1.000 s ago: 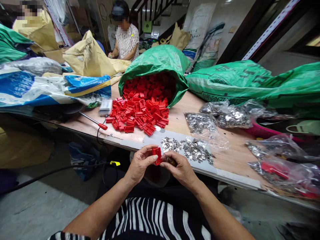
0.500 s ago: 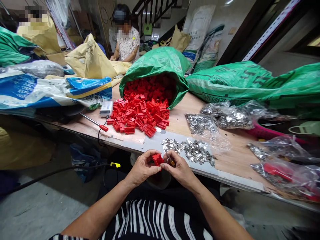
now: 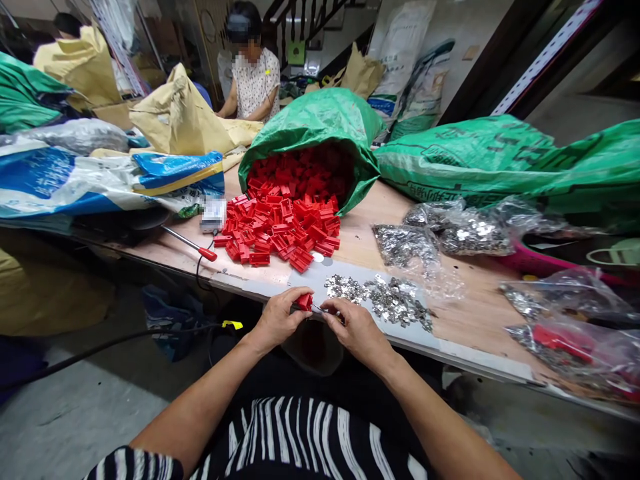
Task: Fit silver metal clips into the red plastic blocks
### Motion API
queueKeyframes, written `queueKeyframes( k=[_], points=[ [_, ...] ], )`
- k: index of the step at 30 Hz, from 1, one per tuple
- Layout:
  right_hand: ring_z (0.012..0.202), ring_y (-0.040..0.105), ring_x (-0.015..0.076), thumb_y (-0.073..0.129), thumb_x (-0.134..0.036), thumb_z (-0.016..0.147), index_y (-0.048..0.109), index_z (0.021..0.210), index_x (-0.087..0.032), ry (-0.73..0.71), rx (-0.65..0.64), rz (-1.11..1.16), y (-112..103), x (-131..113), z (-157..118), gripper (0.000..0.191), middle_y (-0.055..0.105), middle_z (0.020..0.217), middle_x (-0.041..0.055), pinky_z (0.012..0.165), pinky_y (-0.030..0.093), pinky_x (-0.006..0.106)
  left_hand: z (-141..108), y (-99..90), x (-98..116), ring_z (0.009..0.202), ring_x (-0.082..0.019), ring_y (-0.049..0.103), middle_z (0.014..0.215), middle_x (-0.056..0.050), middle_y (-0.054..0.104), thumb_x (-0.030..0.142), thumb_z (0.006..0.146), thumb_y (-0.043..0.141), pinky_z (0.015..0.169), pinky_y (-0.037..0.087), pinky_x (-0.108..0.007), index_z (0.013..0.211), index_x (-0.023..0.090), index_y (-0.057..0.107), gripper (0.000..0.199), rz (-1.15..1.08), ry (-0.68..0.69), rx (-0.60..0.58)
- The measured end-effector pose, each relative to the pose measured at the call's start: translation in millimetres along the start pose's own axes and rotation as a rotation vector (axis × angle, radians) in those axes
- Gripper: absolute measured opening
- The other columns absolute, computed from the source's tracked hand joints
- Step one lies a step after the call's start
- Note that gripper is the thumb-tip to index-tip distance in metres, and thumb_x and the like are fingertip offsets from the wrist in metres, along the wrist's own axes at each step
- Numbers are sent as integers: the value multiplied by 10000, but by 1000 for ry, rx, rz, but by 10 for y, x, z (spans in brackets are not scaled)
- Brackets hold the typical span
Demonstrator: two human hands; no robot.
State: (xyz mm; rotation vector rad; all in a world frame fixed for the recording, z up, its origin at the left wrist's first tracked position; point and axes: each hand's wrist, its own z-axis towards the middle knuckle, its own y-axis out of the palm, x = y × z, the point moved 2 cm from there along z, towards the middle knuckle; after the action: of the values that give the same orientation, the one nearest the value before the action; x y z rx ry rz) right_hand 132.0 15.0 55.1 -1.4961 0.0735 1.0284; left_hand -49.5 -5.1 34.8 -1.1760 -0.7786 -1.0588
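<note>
My left hand (image 3: 280, 317) is closed, thumb and fingers pinching a small red plastic part (image 3: 305, 302) just off the table's front edge. My right hand (image 3: 353, 327) is wrapped round a small screwdriver (image 3: 317, 307); only its thin metal shaft shows, pointing left at the red part, with the handle hidden in my palm. Whether the tip touches the part I cannot tell. Just beyond my hands lie loose small metal plates (image 3: 397, 303) in two heaps. A pile of similar red plastic parts (image 3: 280, 230) spills out of a green woven sack (image 3: 315, 117).
Clear bags of metal pieces (image 3: 475, 230) lie on the right of the table (image 3: 480, 303). A red-tipped metal rod (image 3: 193, 245) and a small white box (image 3: 213, 215) are at left. Another person (image 3: 253, 80) sits across the table. A cable (image 3: 150, 331) hangs at lower left.
Both hands have moved slightly left and up. The right hand has turned, and the screwdriver's shaft now points at the red part. My right fingers have come away from that part.
</note>
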Motion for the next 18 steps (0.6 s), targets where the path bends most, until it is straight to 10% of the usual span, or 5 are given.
queueKeyframes(
  k=[18],
  points=[
    [811,609,180,552,-117,838,660,877,-191,21,-46,-70,51,-2,77,137,661,853,50,748,459,306,19,11,-12,872,-186,641,946,-14,713,137,694,670,835,465,-293,1050,246,670,372,69,37,-53]
  ],
)
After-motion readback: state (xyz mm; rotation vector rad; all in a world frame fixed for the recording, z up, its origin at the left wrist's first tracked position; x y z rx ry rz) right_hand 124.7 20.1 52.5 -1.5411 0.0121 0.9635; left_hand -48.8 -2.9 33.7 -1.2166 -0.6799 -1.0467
